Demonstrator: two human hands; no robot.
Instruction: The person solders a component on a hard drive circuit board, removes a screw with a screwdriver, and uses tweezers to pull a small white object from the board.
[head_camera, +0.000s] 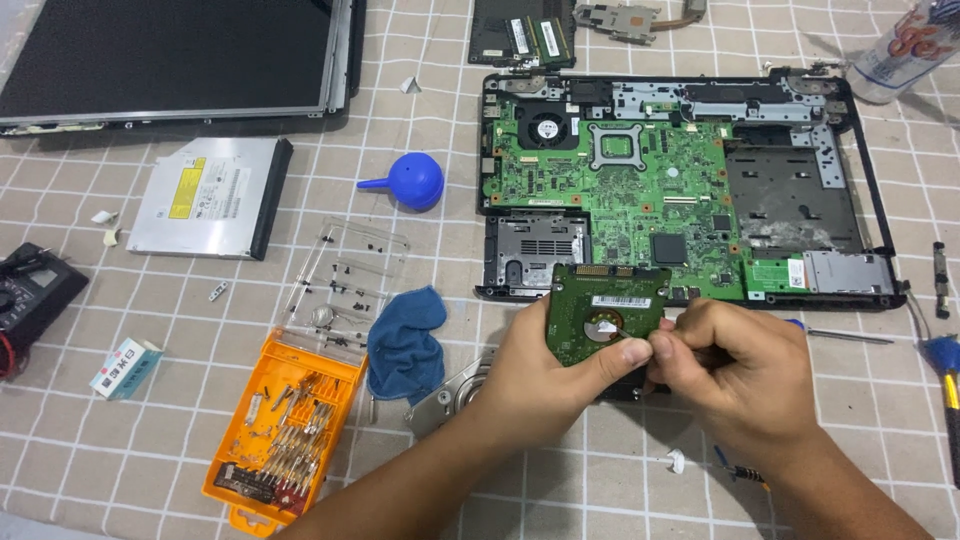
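My left hand (550, 370) grips a small hard drive (600, 305), tilted up so its green circuit board faces me. My right hand (735, 370) is closed on a thin screwdriver whose tip (622, 331) touches the round silver centre of the drive's board. Both hands are just in front of an opened laptop base (860, 180) with its green mainboard (620, 190) exposed. A round metal part (450, 395) lies under my left wrist, mostly hidden.
An orange screwdriver-bit case (285, 430) with a clear lid (345, 285) holding small screws lies at left, beside a blue cloth (405, 340). A blue air blower (412, 182), silver optical drive (205, 195), detached screen panel (170, 60), multimeter (30, 295) and loose tools (945, 375) surround them.
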